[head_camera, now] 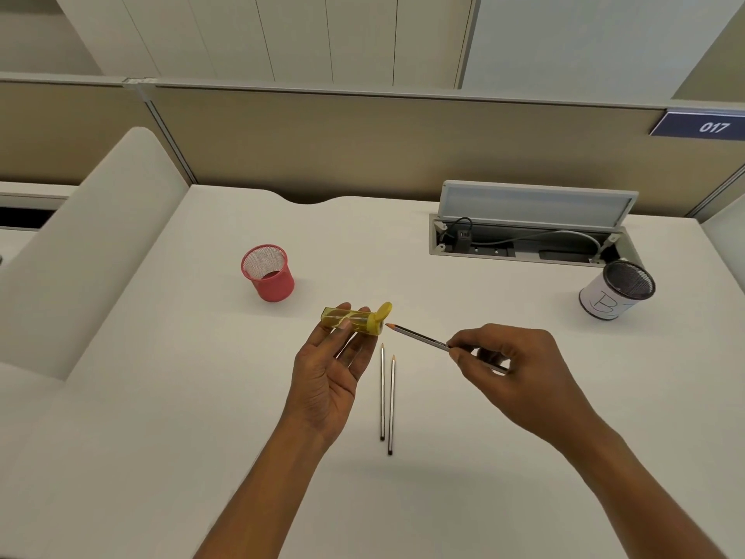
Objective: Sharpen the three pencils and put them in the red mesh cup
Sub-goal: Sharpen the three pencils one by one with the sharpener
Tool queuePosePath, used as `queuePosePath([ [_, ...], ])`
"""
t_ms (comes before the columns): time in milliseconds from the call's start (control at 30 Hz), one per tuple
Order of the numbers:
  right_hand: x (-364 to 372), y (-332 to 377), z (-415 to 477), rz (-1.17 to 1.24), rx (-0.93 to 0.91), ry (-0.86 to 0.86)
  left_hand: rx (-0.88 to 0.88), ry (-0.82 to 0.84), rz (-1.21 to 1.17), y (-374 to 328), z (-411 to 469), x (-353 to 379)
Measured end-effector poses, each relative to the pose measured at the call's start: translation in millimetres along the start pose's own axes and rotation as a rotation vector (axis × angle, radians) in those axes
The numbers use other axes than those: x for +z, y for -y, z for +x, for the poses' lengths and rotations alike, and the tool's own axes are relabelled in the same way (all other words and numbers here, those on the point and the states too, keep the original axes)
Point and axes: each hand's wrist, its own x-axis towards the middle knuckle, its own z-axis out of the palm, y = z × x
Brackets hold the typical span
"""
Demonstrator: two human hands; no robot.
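One pencil [419, 336] is pinched in the right hand [520, 369], its tip just beside the open-lidded end of the yellow sharpener [354, 318], which the palm-up left hand [328, 377] grips. The other two pencils [382, 393] lie side by side on the desk [201, 397] between the hands, tips toward the far edge. The red mesh cup [274, 282] stands upright farther back on the left, and a white cup [608, 296] stands near the far right corner.

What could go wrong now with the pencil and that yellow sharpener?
1. The grey pencil in the right hand has its tip just outside the yellow see-through plastic sharpener, not in the hole. It might slip and poke a finger.
2. The left hand holds the sharpener only at its fingertips, so a hard push could knock it loose.
3. The two spare grey pencils lie between the arms and could get bumped and roll.
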Motion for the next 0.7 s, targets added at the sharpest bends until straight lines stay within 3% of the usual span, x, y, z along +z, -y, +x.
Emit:
queuePosePath([
  [700, -1.1, 4.6, 5.1, -0.123, -0.103, 0.020, -0.033, 0.007, -0.017, 1.0, -4.2, 2.3],
])
